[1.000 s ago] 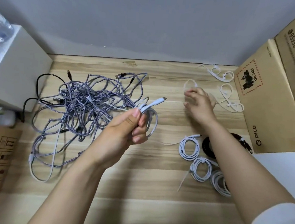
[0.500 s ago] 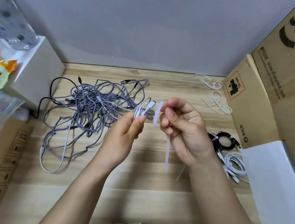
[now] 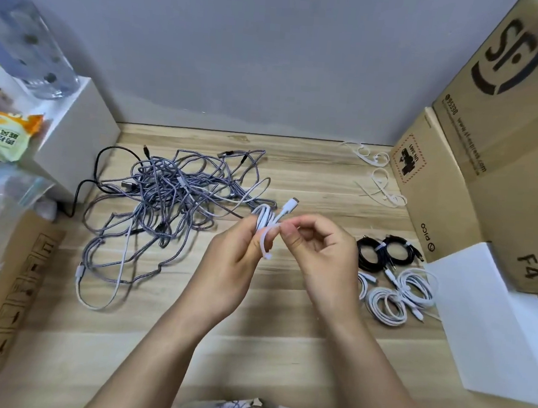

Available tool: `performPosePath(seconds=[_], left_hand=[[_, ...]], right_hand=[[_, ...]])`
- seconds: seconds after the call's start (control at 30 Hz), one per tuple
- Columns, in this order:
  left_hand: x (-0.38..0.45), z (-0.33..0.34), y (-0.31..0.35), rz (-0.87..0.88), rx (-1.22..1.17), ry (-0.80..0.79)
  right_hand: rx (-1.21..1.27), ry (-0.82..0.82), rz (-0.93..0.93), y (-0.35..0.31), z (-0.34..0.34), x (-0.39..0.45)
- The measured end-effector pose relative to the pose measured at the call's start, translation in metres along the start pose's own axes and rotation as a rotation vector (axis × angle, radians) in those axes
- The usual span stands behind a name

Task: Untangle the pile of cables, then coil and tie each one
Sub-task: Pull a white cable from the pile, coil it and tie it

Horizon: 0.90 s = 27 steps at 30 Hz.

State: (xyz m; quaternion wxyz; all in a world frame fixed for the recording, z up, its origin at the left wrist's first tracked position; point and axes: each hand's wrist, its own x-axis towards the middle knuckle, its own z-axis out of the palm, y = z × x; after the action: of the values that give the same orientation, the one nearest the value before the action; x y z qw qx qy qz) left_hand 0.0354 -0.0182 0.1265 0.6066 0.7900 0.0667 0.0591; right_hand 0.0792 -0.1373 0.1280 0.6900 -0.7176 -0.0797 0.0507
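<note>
Cables lie in one big messy pile [image 3: 177, 203] on the left side of the wooden table [image 3: 250, 347], mostly gray-purple braided ones with one black cord at its far left edge. How many cables are in the pile cannot be told. One small white cable coil [image 3: 265, 218] is held up over the middle of the table. The left hand [image 3: 234, 265] holds this coil, with its fingers curled round it. One white tie [image 3: 266, 239] goes around the coil. The right hand [image 3: 318, 256] pinches that tie with its thumb and first finger, just beside the left hand. On the right side of the table lie finished coils: two black coils [image 3: 383, 253] and, nearer, about three white coils [image 3: 395, 294]. Far right, by the brown boxes [image 3: 455, 186], lie some loose white ties [image 3: 379, 180], too tangled to count. One white box [image 3: 73, 137] stands at the far left.
</note>
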Motion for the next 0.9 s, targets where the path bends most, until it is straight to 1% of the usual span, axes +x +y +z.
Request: performPosePath(seconds=[0.07,0.13,0.2,0.3,0.37,0.5,0.6,0.7,0.8,0.9], left_hand=[[-0.001,0.0,0.0,0.013,0.005,-0.008],[-0.001,0.0,0.003,0.028,-0.003,-0.016],[-0.002,0.001,0.006,0.042,-0.006,-0.007],[-0.003,0.001,0.006,0.05,0.008,0.042],[-0.004,-0.001,0.007,0.056,0.012,0.072],[-0.004,-0.003,0.01,0.043,0.005,0.08],[-0.004,-0.003,0.012,0.032,-0.001,0.062],[-0.005,-0.001,0.014,0.025,0.02,0.063],[-0.004,-0.001,0.012,0.01,0.02,0.047],[-0.003,-0.003,0.009,0.029,-0.075,0.011]], right_hand=[[-0.191,0.024,-0.071,0.002,-0.001,-0.004],[-0.257,0.036,-0.111,0.0,0.001,-0.008],[-0.147,0.037,-0.087,-0.006,0.002,-0.011],[0.048,0.043,0.012,-0.009,0.001,-0.01],[0.094,0.073,0.079,-0.005,-0.002,-0.009],[-0.022,0.091,0.142,0.001,-0.004,-0.01],[-0.138,0.069,0.131,-0.003,0.0,-0.012],[-0.196,0.045,0.087,-0.01,0.004,-0.013],[-0.131,0.004,0.082,-0.02,0.006,-0.015],[0.008,-0.061,0.125,-0.026,0.006,-0.016]])
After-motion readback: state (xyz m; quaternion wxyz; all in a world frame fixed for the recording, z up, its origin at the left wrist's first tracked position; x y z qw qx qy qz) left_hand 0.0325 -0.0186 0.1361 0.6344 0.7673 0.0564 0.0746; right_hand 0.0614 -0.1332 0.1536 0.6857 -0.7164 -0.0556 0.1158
